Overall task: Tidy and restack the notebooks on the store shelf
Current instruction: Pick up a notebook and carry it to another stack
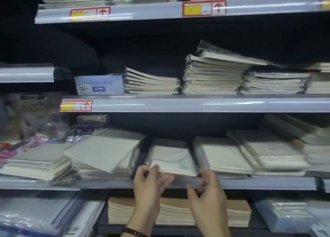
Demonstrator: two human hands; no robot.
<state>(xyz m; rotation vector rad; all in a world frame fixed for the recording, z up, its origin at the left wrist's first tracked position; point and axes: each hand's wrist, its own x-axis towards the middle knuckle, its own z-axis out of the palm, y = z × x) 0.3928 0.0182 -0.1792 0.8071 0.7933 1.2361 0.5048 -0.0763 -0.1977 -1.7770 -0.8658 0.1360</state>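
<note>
at notebook [172, 158] corners, curled fingers [154, 168]

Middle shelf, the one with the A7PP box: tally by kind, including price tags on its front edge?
Loose-leaf box: 1
Notebook stacks: 4, the rightmost cut off by the frame
Red-bordered price tag: 1
Total: 6
</note>
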